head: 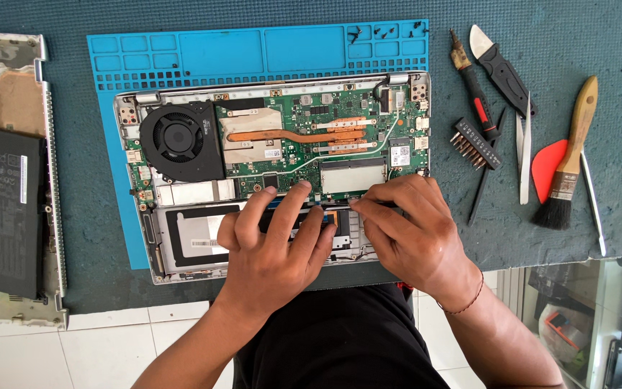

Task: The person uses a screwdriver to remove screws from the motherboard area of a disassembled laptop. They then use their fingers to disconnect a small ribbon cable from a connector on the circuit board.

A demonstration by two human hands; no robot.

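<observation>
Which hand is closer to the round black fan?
Left. The left hand lies just below and to the right of the fan; the right hand sits farther right, across the laptop.

a repair workshop: opened laptop [275, 144], screwdriver [473, 90], brush [570, 158].

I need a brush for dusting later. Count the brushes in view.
1. A wooden-handled brush with dark bristles lies right of the opened laptop, beside a red pick. None other visible.
</observation>
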